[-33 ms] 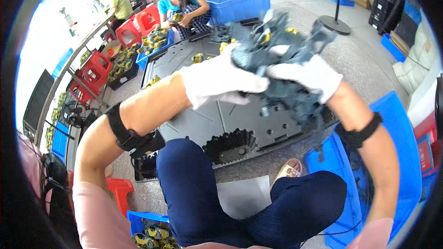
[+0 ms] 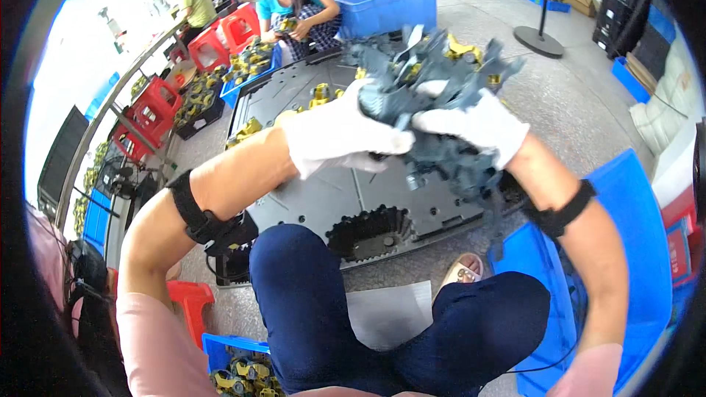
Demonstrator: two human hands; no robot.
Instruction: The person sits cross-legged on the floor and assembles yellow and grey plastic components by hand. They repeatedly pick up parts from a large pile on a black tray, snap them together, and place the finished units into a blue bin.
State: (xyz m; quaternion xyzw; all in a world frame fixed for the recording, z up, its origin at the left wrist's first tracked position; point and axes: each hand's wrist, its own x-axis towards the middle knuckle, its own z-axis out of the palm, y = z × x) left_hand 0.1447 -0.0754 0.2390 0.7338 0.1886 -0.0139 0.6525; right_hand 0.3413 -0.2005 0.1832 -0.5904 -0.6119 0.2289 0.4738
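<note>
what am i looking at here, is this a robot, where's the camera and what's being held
No robot here: a person is working with the left hand and right hand, both in white gloves. Both pictures come from a camera worn on the head, looking down, so the picture's left is the person's left. The two hands together hold a bundle of mostly gray parts over a dark platform. Some yellow parts lie on the platform. A blue bin stands at the right.
</note>
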